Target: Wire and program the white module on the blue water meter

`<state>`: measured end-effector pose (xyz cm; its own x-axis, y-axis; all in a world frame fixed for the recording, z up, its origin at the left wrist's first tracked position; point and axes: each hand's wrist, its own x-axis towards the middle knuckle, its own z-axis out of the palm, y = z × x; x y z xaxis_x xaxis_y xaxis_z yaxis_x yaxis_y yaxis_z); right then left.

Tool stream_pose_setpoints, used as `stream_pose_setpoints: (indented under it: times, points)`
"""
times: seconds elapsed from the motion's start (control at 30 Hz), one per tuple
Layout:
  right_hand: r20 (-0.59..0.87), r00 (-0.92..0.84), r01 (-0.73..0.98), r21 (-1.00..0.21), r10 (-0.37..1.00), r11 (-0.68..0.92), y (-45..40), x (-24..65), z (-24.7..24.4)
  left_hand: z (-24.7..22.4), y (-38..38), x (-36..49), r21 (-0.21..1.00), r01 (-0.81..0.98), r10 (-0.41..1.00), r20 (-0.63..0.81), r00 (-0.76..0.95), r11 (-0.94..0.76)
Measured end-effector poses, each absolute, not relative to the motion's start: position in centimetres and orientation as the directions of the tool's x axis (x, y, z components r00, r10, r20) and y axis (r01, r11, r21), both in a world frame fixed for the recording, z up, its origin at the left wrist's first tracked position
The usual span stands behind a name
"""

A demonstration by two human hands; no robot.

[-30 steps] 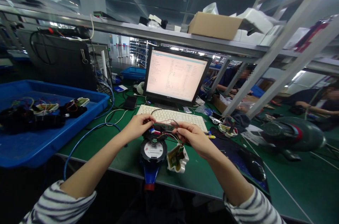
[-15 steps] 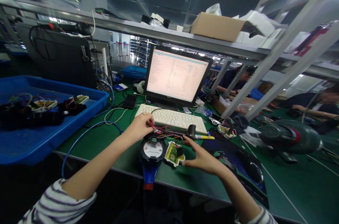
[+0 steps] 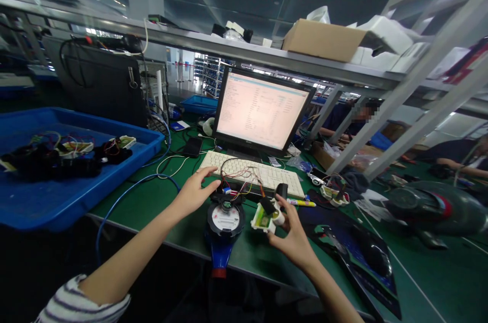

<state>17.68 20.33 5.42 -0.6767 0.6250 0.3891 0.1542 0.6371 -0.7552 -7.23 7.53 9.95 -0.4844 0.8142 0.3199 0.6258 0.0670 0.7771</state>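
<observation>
A round meter with a white dial and blue body lies at the front edge of the green table. My left hand hovers at its upper left with fingers apart, holding nothing, beside thin red, black and yellow wires. To the right of the meter, my right hand grips a white-framed green circuit board between thumb and fingers, tilted up. Wires run from the board toward the top of the meter.
Behind are a keyboard and a lit monitor. A blue tray with wired parts stands left. Right are a yellow marker, a dark mat and a large dark green device. Two people sit beyond the shelf posts.
My left hand has let go of the wires and opened. My right hand, open before, has taken hold of the circuit board and tilted it up. The view has shifted slightly.
</observation>
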Motion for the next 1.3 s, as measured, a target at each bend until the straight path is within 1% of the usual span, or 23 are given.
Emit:
stream_pose_setpoints:
  times: [0.03, 0.07, 0.13, 0.2, 0.27, 0.37, 0.43, 0.47, 0.5, 0.53, 0.6, 0.67, 0.7, 0.77, 0.8, 0.87, 0.93, 1.03, 1.2, 1.3]
  points:
    - [0.438, -0.654, 0.146, -0.728, 0.617, 0.67, 20.4, 17.6, 6.3, 9.9, 7.3, -6.9, 0.806, 0.588, 0.802, 0.313, -0.509, 0.059]
    - [0.501, -0.633, 0.146, -0.67, 0.589, 0.727, 20.5, 17.3, 7.2, 9.9, 7.2, -6.6, 0.841, 0.54, 0.795, 0.3, -0.528, 0.041]
    - [0.627, -0.62, 0.157, -0.489, 0.471, 0.858, 20.8, 16.3, 9.2, 9.9, 7.1, -6.0, 0.908, 0.418, 0.795, 0.269, -0.544, -0.021]
    - [0.68, -0.656, 0.14, -0.316, 0.327, 0.938, 21.0, 14.8, 10.9, 10.0, 7.1, -5.6, 0.951, 0.293, 0.799, 0.252, -0.545, -0.1]
    - [0.667, -0.726, 0.075, -0.168, 0.17, 0.983, 21.2, 13.0, 12.2, 10.0, 7.3, -5.4, 0.967, 0.187, 0.786, 0.249, -0.565, -0.171]
    - [0.563, -0.82, -0.097, 0.044, -0.105, 0.994, 21.3, 10.7, 13.3, 9.7, 7.6, -5.4, 0.969, 0.119, 0.752, 0.244, -0.613, -0.217]
    - [0.455, -0.857, -0.212, 0.115, -0.241, 0.971, 21.3, 9.8, 13.8, 9.2, 7.8, -5.6, 0.975, 0.098, 0.74, 0.215, -0.637, -0.198]
    - [0.403, -0.871, -0.255, 0.115, -0.28, 0.96, 21.2, 9.5, 14.0, 9.0, 7.9, -5.7, 0.98, 0.07, 0.742, 0.186, -0.644, -0.185]
    - [0.361, -0.882, -0.291, 0.088, -0.302, 0.953, 21.1, 9.4, 14.2, 8.7, 7.9, -5.8, 0.984, 0.027, 0.748, 0.154, -0.646, -0.179]
    - [0.335, -0.89, -0.316, 0.034, -0.309, 0.948, 20.9, 9.3, 14.3, 8.5, 7.9, -5.9, 0.983, -0.022, 0.757, 0.127, -0.641, -0.183]
    - [0.329, -0.904, -0.333, -0.145, -0.272, 0.932, 20.7, 9.3, 14.3, 8.2, 7.7, -5.9, 0.973, -0.11, 0.773, 0.091, -0.628, -0.204]
    - [0.387, -0.91, -0.293, -0.344, -0.15, 0.892, 20.5, 9.2, 14.0, 8.2, 7.3, -5.8, 0.954, -0.188, 0.778, 0.068, -0.625, -0.235]
    - [0.42, -0.906, -0.248, -0.412, -0.058, 0.877, 20.5, 9.1, 13.7, 8.2, 7.1, -5.7, 0.941, -0.226, 0.779, 0.057, -0.624, -0.251]
    - [0.446, -0.887, -0.127, -0.486, 0.12, 0.865, 20.5, 8.6, 13.2, 8.2, 6.8, -5.4, 0.912, -0.304, 0.777, 0.024, -0.629, -0.274]
    - [0.433, -0.883, -0.072, -0.507, 0.182, 0.859, 20.5, 8.3, 12.9, 8.2, 6.6, -5.3, 0.9, -0.334, 0.775, 0.006, -0.632, -0.28]
    - [0.392, -0.89, -0.02, -0.544, 0.234, 0.839, 20.4, 7.8, 12.6, 7.9, 6.5, -5.2, 0.885, -0.371, 0.769, -0.024, -0.639, -0.28]
    - [0.413, -0.881, -0.058, -0.577, 0.23, 0.815, 20.0, 7.6, 12.6, 7.5, 6.4, -5.3, 0.876, -0.391, 0.764, -0.041, -0.644, -0.283]
    - [0.49, -0.843, -0.11, -0.561, 0.222, 0.82, 19.4, 7.9, 12.8, 6.8, 6.4, -5.6, 0.858, -0.419, 0.752, -0.06, -0.656, -0.297]
    - [0.396, -0.895, -0.046, -0.539, 0.205, 0.841, 19.2, 8.3, 12.2, 5.7, 6.4, -5.7, 0.847, -0.423, 0.701, -0.088, -0.708, -0.321]
    - [0.432, -0.874, -0.046, -0.531, 0.224, 0.846, 19.0, 8.2, 11.4, 5.2, 6.2, -5.5, 0.855, -0.371, 0.625, -0.072, -0.777, -0.363]
